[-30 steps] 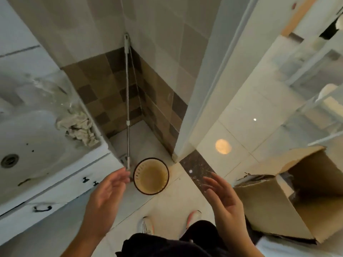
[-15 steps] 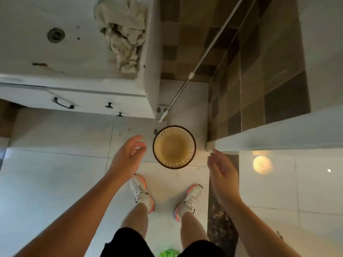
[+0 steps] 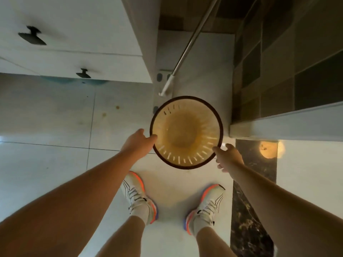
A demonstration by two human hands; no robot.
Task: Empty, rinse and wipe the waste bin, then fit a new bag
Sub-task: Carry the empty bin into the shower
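Observation:
The waste bin (image 3: 185, 108) is round, pale yellow with slits in its wall and a dark brown rim. It stands upright on the floor tiles just ahead of my feet, and nothing shows inside it. My left hand (image 3: 138, 143) grips the rim on its left side, thumb on top, the fingers hidden under the edge. On the lower right of the rim my right hand (image 3: 229, 157) holds on, thumb against the edge. No bag is in view.
A white cabinet (image 3: 74, 34) with black knobs stands at the upper left. A metal mop pole (image 3: 187, 47) leans in the corner behind the bin. A dark tiled wall (image 3: 278, 71) and a white door frame (image 3: 287, 123) lie to the right, a dark marble strip (image 3: 250, 210) below them.
I have bent lower, so the bin looks larger. Both hands, open and apart from the bin before, have closed in onto its rim.

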